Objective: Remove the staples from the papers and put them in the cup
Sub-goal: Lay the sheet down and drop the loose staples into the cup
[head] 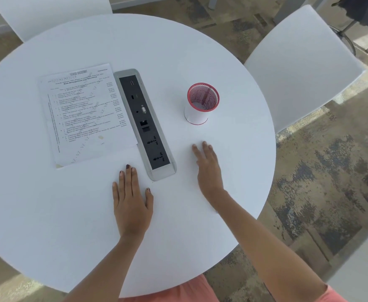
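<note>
Both grips empty: left hand [130, 201] flat, palm down on the round white worktop [47, 214], fingers spread a little, holding nothing; right hand [208, 168] also flat and open on the worktop, fingers pointing far, holding nothing. Going left to right: papers [84, 114], a printed stack, lie far-left on the worktop, well apart from both hands, right edge touching or slightly overlapping the power strip [144, 124]. Staples too small to tell. Power strip, grey frame with dark socket panel, set into the worktop, running near to far between the hands; left hand just beside its near end. Cup [201, 103], red mesh with a white wrap, stands upright right of the strip, far from the right hand, apart from it. White chair [305, 68] far right, beside the worktop.
</note>
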The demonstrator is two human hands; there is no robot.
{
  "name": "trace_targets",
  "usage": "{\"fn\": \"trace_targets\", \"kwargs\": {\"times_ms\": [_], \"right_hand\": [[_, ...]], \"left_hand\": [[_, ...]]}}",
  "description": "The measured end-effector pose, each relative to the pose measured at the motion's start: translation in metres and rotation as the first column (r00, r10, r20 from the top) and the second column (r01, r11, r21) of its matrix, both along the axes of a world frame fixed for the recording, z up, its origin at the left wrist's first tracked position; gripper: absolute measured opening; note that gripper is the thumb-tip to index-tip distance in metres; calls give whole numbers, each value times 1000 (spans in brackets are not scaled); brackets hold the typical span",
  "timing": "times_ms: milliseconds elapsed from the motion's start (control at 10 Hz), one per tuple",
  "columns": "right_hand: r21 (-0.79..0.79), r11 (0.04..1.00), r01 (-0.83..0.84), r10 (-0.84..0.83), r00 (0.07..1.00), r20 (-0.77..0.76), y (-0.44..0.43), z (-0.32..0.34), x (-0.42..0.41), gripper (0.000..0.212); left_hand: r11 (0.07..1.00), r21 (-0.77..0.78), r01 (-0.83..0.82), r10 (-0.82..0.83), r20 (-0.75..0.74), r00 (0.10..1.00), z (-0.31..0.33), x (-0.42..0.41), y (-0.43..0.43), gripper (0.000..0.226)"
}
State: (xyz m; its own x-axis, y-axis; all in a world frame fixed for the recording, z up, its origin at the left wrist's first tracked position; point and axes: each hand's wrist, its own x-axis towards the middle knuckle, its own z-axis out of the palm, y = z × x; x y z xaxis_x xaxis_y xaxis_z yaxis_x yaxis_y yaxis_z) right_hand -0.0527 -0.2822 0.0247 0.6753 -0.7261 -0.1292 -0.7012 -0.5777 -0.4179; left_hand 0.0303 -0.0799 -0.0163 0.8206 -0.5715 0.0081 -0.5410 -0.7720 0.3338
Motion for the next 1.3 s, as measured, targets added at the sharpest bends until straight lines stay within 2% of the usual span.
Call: {"fn": "trace_targets", "kwargs": {"times_ms": [100, 200, 300, 400, 500, 600, 700, 800, 900, 1000, 1100, 1200, 1300], "right_hand": [[73, 994, -79, 83, 996, -46, 12, 4, 2, 57], [69, 991, -111, 122, 975, -183, 14, 4, 2, 48], [117, 990, -75, 108, 945, -308, 16, 9, 7, 71], [11, 992, -130, 124, 918, -376, 6, 16, 15, 48], [-51, 974, -223, 189, 911, -367, 2, 36, 22, 44], [-102, 974, -200, 146, 911, -387, -7, 48, 28, 39], [-48, 997, -65, 49, 958, -283, -15, 37, 28, 33], [143, 965, 221, -209, 973, -92, -32, 29, 28, 13], [446, 761, 471, -523, 852, -8, -48, 37, 20, 9], [667, 529, 524, -706, 708, 4, -60, 47, 8, 13], [811, 434, 392, -795, 590, 140, -73, 64, 12, 9], [754, 539, 375, -793, 528, 304, -87, 92, 32, 10], [475, 758, 446, -645, 623, 444, -96, 120, 58, 11]], "left_hand": [[1000, 1, 3, -3, 4, 1000, 0, 0, 0, 64], [1000, 3, 2, -2, 2, 1000, 0, 0, 0, 64], [1000, 6, 4, -4, 0, 1000, 0, 0, 0, 65], [1000, 4, 5, -5, -4, 1000, 0, 0, 0, 65], [1000, -3, 5, -5, -2, 1000, 0, 0, -1, 64], [1000, -3, 5, -5, -4, 1000, 0, 0, 0, 64], [1000, 4, 5, -5, -8, 1000, 0, 0, 0, 65], [1000, 4, 2, -2, -10, 1000, 0, 0, 0, 65], [1000, 1, 3, -3, -12, 1000, 0, 1, 0, 65], [1000, 1, 3, -3, -13, 1000, 1, 0, 0, 65], [1000, 2, 4, -4, -7, 1000, 0, 0, 0, 65], [1000, 6, 1, -1, -12, 1000, -1, 0, 1, 65], [1000, 6, 1, -1, -15, 1000, 0, 0, 0, 65]]}}
